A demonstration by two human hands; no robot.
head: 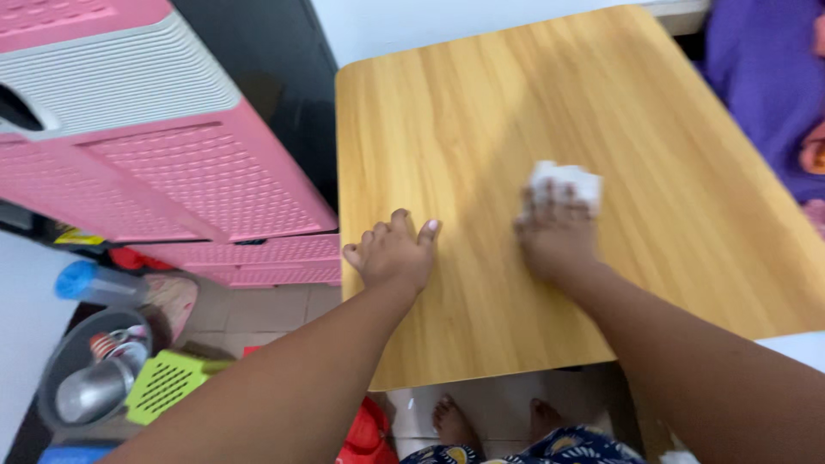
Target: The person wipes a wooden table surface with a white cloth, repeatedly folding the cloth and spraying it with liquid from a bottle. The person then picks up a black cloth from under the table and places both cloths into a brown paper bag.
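Note:
A light wooden tabletop (653, 112) fills the middle of the head view. My left hand (394, 252) lies flat on its left edge, fingers together, holding nothing. My right hand (557, 234) presses on a crumpled white tissue (565, 184) on the table's middle; the hand is motion-blurred. The tissue sticks out beyond my fingertips.
A pink and white plastic drawer unit (172, 163) stands left of the table. On the floor lower left are a grey basin with metal cups (90, 378), a green basket (163, 384) and a blue-capped bottle (90, 282). Purple cloth (769, 77) lies at the right. My feet (451, 418) show below.

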